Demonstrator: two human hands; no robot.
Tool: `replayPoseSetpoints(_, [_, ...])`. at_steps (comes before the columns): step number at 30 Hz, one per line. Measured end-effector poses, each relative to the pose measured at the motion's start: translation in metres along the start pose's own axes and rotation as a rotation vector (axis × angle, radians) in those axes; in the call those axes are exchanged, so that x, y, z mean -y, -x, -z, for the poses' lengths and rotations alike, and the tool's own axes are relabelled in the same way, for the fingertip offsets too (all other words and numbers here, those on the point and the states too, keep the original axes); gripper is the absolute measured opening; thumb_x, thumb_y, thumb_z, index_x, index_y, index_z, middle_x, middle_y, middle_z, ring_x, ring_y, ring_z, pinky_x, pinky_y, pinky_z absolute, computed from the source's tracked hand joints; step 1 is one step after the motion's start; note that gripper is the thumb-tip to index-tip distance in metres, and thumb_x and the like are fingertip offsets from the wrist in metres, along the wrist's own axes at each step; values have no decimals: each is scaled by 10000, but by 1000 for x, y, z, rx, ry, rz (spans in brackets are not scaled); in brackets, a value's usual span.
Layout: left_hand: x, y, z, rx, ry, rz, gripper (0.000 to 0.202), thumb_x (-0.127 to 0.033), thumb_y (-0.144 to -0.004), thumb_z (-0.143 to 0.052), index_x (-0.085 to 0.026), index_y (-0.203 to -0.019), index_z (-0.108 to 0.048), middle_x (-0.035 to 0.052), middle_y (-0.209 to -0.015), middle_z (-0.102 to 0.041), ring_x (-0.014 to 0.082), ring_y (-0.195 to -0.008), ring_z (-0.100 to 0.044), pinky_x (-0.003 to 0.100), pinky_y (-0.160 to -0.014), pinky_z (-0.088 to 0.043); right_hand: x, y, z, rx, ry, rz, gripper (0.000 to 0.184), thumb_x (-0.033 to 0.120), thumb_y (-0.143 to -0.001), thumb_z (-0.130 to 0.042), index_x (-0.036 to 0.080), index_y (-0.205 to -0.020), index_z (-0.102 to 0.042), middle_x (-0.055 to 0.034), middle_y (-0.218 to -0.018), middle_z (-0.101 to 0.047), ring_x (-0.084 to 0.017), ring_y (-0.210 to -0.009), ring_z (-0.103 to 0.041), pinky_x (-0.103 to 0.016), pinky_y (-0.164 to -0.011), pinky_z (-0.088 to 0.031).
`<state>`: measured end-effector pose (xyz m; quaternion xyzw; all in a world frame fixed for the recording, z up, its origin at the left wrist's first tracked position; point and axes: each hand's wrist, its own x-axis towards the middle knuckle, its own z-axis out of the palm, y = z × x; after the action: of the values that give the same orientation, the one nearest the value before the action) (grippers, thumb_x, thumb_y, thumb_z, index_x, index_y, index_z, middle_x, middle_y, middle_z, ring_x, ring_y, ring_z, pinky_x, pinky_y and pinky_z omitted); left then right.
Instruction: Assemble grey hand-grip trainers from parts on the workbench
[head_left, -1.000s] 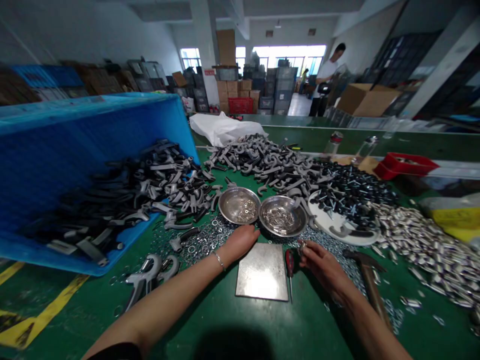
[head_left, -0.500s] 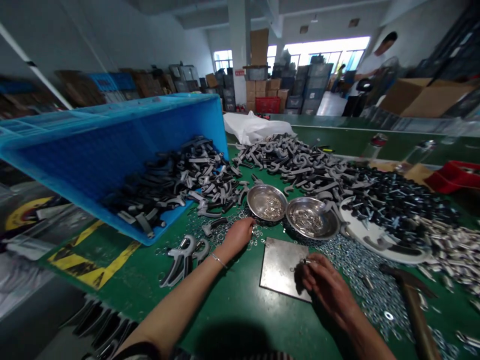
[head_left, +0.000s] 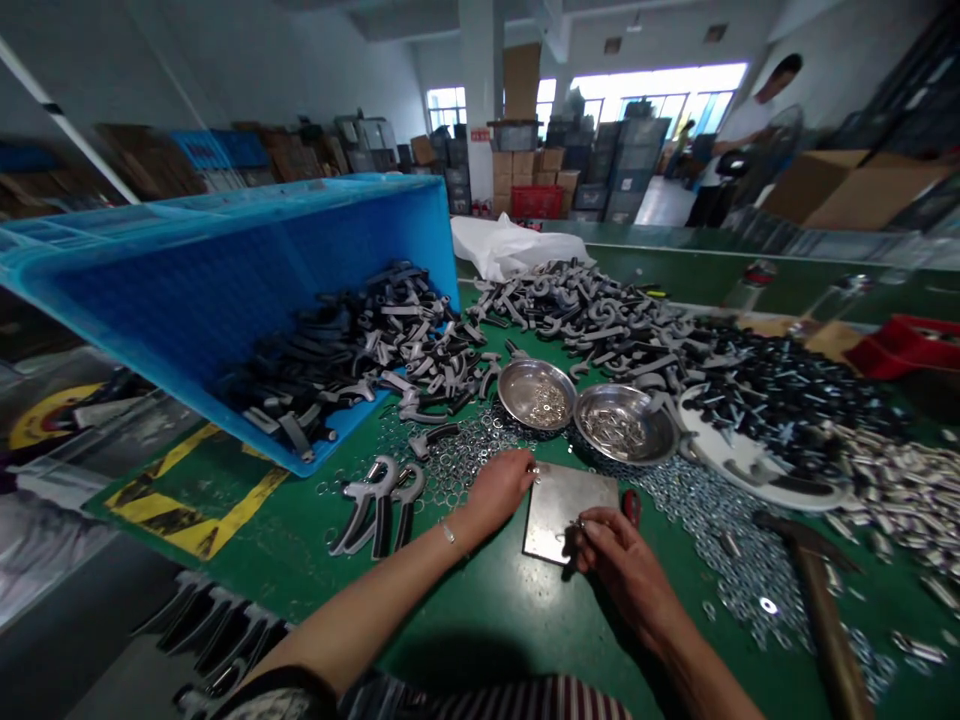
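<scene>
Steel plate [head_left: 571, 512] touching left hand [head_left: 504, 490], right hand [head_left: 619, 568] (pinched bit unreadable).

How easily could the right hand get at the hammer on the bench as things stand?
Fairly easily, it seems. The right hand is beside the metal plate, with the hammer off to its right. Only low, flat loose washers lie between them, so nothing tall appears to block the way.
</scene>
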<state>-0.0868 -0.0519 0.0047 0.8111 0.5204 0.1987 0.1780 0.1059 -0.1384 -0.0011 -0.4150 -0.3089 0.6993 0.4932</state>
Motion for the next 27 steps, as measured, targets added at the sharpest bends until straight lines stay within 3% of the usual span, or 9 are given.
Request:
replayPoseSetpoints(4, [-31,33,-5,40,863,258,199,-252,-839,-675,-145,-1007,-677,39,-819,-713,167,-750,-674,269,-704,-533,4,3,-4,15,2,3,249,421,-816,-776,236,-920,-645,27,-712,-603,-124,-617,-537,-273,-613,-472])
replayPoseSetpoints(6, [-41,44,-10,76,1132,354,239,-289,-793,-720,-130,-969,-698,47,-778,-721,173,-728,-681,268,-684,-529,4,4,-5,30,23,5,237,420,-829,-764,233,-909,-642,35,-692,-580,-121,-613,-528,-264,-604,-466])
replayPoseSetpoints(8, [-45,50,-14,80,1258,405,275,-317,-760,-755,-117,-944,-714,60,-782,-731,170,-720,-680,266,-683,-523,4,4,-6,54,47,1,227,413,-842,-754,229,-907,-638,36,-686,-578,-119,-610,-524,-255,-594,-460])
replayPoseSetpoints(15, [-44,53,-11,124,1316,443,367,-358,-730,-788,-99,-985,-741,73,-770,-736,157,-700,-669,260,-685,-510,2,5,2,24,39,-65,253,412,-835,-764,216,-918,-627,27,-683,-588,-118,-615,-530,-231,-559,-470])
replayPoseSetpoints(19, [-46,55,-8,110,1202,409,362,-378,-756,-762,-106,-995,-760,70,-814,-734,146,-700,-649,261,-691,-511,2,9,2,25,13,-113,261,436,-885,-703,212,-836,-580,114,-484,-368,-51,-400,-267,-161,-384,-329])
replayPoseSetpoints(21, [-46,57,-8,132,1217,388,401,-397,-771,-750,-112,-1053,-749,73,-844,-738,156,-738,-662,276,-734,-518,4,11,1,42,31,-156,297,465,-905,-668,206,-803,-565,126,-450,-336,-38,-370,-168,-144,-329,-249])
replayPoseSetpoints(27, [-44,63,-15,159,1308,412,413,-432,-724,-798,-103,-966,-737,68,-799,-716,152,-713,-645,278,-718,-506,6,14,-1,62,98,-288,364,530,-876,-674,182,-801,-598,107,-444,-392,-27,-346,-164,-135,-282,-234])
